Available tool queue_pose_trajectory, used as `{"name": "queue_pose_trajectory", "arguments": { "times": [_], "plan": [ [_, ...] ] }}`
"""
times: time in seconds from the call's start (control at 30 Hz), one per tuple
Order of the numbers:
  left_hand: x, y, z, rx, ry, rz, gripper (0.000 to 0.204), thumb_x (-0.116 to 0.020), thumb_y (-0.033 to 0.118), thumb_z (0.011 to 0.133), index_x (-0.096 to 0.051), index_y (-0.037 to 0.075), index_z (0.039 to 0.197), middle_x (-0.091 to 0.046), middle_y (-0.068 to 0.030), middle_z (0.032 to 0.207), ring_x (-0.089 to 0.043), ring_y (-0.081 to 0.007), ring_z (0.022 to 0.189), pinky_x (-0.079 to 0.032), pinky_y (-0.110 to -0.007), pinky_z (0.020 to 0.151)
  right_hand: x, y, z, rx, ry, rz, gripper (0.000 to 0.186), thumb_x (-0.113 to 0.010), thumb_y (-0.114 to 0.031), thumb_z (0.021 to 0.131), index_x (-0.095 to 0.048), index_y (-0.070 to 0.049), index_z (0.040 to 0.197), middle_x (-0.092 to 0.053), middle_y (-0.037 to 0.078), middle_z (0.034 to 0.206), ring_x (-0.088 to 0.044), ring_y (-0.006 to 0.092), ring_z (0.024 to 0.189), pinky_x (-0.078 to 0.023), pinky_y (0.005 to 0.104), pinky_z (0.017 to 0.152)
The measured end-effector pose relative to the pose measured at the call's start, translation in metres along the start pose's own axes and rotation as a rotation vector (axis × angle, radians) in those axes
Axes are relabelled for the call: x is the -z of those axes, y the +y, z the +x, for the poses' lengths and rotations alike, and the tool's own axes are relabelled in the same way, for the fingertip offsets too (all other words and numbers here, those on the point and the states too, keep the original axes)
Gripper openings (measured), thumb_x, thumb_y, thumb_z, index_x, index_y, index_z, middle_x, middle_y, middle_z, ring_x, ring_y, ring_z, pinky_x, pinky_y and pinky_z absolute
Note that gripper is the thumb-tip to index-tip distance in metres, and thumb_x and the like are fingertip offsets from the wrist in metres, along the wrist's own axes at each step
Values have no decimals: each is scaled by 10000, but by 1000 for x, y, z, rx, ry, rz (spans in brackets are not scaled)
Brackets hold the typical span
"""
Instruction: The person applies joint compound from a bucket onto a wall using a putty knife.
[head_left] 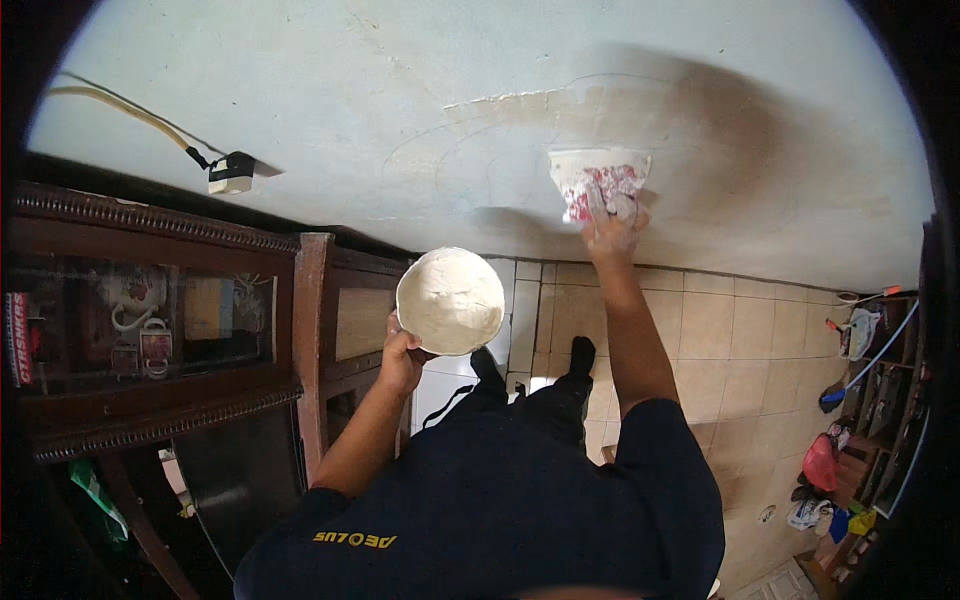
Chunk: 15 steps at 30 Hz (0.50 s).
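Cabinet (200,397) at nine o'clock, socket (231,174) at ten. Left hand (401,364), at eight, clutches the bowl (400,300) of white paste (455,292), near dead centre! Between one and two, scraper (588,166) at the wall (300,70), gripped by the right hand (614,232); rack (880,365) towards four.

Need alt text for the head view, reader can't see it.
A bare right hand holds a flat red-and-white scraper up to a pale, patchy wall, while the left hand holds a round tub of creamy paste. A dark wooden cabinet stands at left; tiled floor lies below.
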<state>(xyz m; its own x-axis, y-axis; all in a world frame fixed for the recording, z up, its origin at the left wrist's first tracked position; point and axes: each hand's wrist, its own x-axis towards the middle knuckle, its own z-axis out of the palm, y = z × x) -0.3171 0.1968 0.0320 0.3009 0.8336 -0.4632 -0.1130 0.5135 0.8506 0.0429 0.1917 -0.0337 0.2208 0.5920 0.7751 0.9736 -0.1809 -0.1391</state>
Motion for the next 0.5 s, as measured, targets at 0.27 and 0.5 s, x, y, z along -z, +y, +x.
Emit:
{"name": "queue_pose_trajectory", "arguments": {
  "times": [0.27,0.5],
  "plan": [
    [-2,2,5,0,18,34,748,-522,245,569,-374,118,1292,-505,-108,1176,-543,-281,1019,-478,-441,814,45,-2,59,1,558,132,512,-559,-242,695,-597,-105,1188,-518,108,954,-438,257,1002,-299,430,861],
    [-5,-2,6,20,-64,15,759,-528,248,576,-344,110,1300,-476,-120,1206,-530,-301,1045,-473,-461,833,46,-8,110,-14,290,-54,540,-557,-124,632,-612,-120,1169,-484,115,963,-428,267,976,-299,429,870]
  ]
}}
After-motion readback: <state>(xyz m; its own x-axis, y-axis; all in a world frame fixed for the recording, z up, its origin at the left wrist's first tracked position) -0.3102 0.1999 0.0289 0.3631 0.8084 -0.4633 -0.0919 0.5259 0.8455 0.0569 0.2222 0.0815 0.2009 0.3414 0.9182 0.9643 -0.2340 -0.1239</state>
